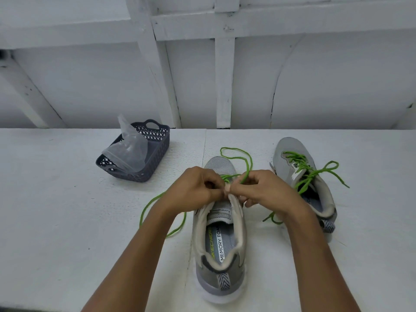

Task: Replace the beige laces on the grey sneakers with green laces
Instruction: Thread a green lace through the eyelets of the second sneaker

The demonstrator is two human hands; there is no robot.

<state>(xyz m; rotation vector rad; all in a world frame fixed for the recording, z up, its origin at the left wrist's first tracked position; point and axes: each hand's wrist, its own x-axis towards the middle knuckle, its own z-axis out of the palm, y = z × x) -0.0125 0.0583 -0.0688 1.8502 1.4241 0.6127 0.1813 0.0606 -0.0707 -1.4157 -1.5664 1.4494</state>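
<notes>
A grey sneaker stands in front of me, heel toward me, toe pointing away. A green lace runs through it, one end looping past the toe and the other trailing left over the table. My left hand and my right hand meet over the sneaker's tongue, fingers curled, each pinching the green lace near the upper eyelets. The fingertips hide the eyelets. A second grey sneaker sits to the right, laced with a green lace tied loosely.
A dark grey plastic basket with a clear plastic bag in it stands at the back left of the white table. A white panelled wall rises behind the table's far edge.
</notes>
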